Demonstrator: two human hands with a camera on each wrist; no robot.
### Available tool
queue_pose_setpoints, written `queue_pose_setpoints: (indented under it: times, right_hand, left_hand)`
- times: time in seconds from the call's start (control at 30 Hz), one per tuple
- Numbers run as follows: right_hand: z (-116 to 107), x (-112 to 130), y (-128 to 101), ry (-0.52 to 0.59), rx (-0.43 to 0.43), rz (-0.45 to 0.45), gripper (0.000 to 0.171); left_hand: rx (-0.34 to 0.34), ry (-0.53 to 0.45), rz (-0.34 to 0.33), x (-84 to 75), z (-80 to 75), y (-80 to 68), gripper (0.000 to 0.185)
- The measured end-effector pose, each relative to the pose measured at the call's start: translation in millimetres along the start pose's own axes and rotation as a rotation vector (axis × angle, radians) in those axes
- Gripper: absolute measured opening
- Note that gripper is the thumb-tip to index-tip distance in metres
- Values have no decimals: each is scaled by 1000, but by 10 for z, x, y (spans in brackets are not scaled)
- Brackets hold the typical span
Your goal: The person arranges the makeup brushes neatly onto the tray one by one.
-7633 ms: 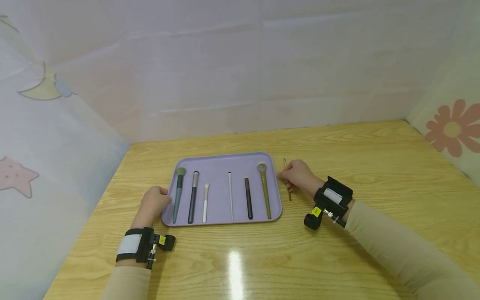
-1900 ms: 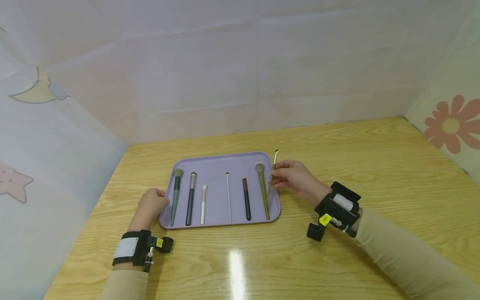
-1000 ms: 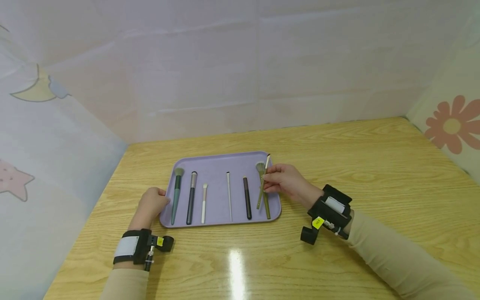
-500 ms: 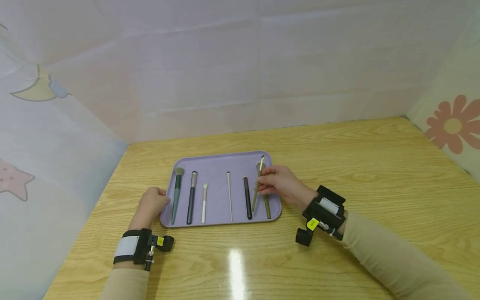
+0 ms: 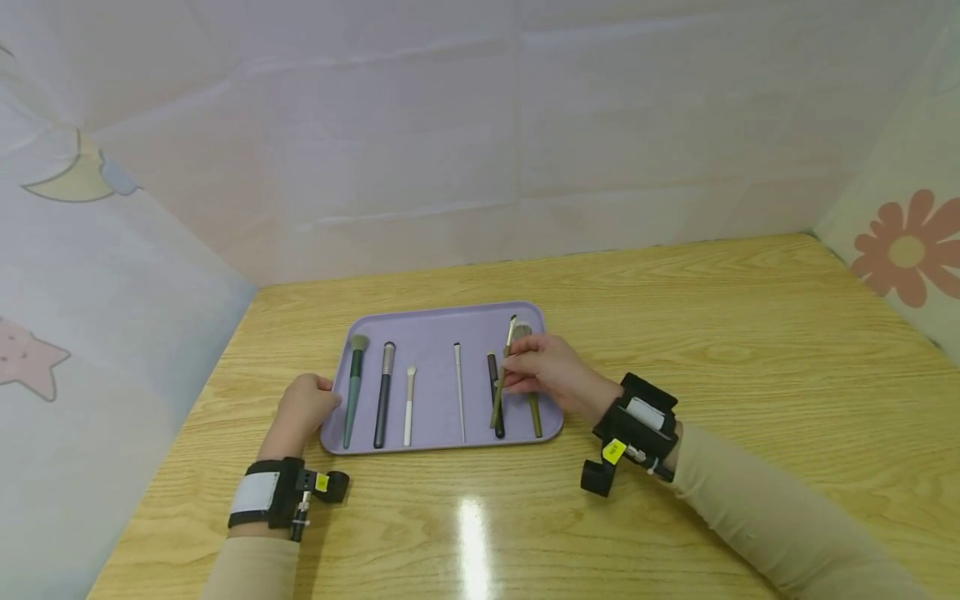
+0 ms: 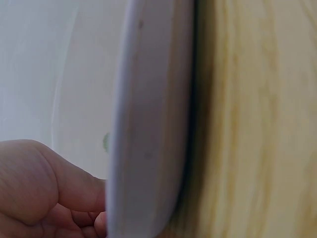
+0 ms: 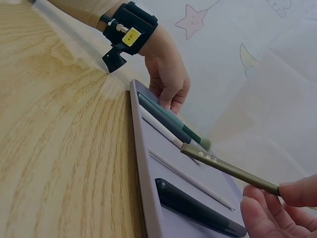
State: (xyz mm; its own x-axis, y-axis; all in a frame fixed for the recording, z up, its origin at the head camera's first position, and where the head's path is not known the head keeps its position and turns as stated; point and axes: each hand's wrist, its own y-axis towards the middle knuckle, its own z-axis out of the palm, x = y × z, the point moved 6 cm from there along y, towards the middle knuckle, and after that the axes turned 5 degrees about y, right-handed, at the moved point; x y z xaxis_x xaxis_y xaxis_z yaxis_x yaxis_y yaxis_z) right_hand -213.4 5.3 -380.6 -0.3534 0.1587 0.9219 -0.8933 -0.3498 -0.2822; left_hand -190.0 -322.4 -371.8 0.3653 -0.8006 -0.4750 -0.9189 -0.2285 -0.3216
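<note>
My right hand [image 5: 546,372] pinches a thin olive makeup brush [image 5: 498,403] between thumb and fingers, bristles up, over the right part of the purple tray [image 5: 429,329]. The right wrist view shows the handle end of this brush [image 7: 228,170] raised above the tray. Beneath it lies a short dark brush [image 5: 492,367]. A wide olive brush [image 5: 535,417] is partly hidden by the right hand. My left hand [image 5: 306,408] holds the tray's left rim, thumb at the edge; some of its fingers are hidden. Next to it lies a green brush [image 5: 352,400].
Farther along the tray lie a black-handled brush [image 5: 382,400], a short white brush [image 5: 408,408] and a thin white brush [image 5: 460,400]. The wooden table [image 5: 720,333] extends around the tray, with a pale wall sheet [image 5: 420,150] behind.
My right hand has lifted the thin olive brush from the table right of the tray and carried it left, past the wide olive brush. The left hand stays at the tray rim.
</note>
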Motion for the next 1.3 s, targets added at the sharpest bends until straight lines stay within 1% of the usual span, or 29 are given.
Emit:
queue_pose_setpoints:
  times: [0.47, 0.73, 0.9, 1.3]
  right_hand:
    - [117, -43, -2, 26, -17, 39, 10]
    - [167, -51, 10, 19, 2, 34, 9]
    - [194, -48, 14, 11, -2, 39, 8]
    - [249, -52, 45, 1, -8, 47, 11]
  left_hand:
    - [-1, -4, -2, 20, 4, -8, 32]
    - [15, -15, -23, 21, 7, -16, 33]
    - [23, -19, -28, 22, 11, -18, 34]
    - [12, -15, -17, 0, 3, -1, 32]
